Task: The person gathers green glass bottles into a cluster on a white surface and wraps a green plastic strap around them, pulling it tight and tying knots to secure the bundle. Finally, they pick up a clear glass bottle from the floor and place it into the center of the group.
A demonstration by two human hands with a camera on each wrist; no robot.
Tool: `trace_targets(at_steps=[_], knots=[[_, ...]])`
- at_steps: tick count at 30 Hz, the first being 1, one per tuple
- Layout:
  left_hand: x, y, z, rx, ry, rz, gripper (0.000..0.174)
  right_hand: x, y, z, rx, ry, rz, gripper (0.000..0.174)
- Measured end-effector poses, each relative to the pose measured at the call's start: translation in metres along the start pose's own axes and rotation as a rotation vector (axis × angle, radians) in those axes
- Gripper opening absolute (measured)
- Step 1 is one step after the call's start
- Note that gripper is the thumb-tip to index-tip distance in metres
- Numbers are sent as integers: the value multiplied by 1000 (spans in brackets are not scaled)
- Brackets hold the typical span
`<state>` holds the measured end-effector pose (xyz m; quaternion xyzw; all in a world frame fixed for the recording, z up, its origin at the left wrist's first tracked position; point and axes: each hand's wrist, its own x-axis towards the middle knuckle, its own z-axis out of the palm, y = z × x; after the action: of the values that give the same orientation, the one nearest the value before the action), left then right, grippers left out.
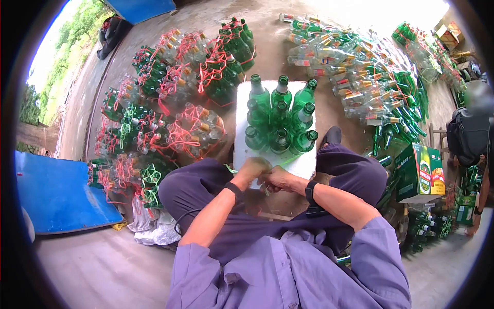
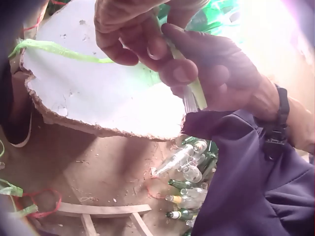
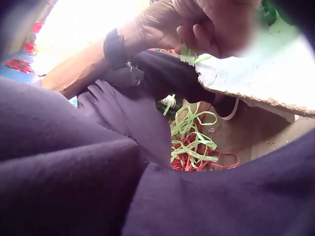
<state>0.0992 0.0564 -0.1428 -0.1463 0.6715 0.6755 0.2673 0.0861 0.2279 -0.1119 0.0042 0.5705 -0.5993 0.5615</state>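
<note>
Both hands meet at the near edge of a white slab (image 1: 303, 167), low in front of the bottles. My left hand (image 1: 253, 171) pinches a light-green plastic strip (image 2: 197, 93) with curled fingers. From the other side my right hand (image 1: 282, 180) grips the same strip, thumb and fingers bent around it; the strip's tail hangs below the fingers in the left wrist view. Part of the strip also lies across the slab to the left. Several green glass bottles (image 1: 280, 116) stand upright in a tight cluster on the slab, just beyond the hands.
Bundles of bottles tied with red string (image 1: 195, 129) stand at the left. Loose bottles (image 1: 355, 77) lie piled at the right, near a green beer carton (image 1: 419, 172). A blue board (image 1: 67, 193) lies far left. Tangled green and red strips (image 3: 194, 140) lie on the floor.
</note>
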Motion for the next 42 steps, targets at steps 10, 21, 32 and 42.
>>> trace_targets(at_steps=[10,21,32,42], knots=[[-13,16,10,57,142,41,10,-4,6,-3,-56,48,70,34],[-16,32,-7,-320,70,-228,6,17,31,-29,256,38,-166,45],[-12,5,-19,-82,84,-106,3,22,20,-18,406,-117,-4,25],[-17,11,-25,375,54,46,29,41,40,-27,610,87,-59,6]])
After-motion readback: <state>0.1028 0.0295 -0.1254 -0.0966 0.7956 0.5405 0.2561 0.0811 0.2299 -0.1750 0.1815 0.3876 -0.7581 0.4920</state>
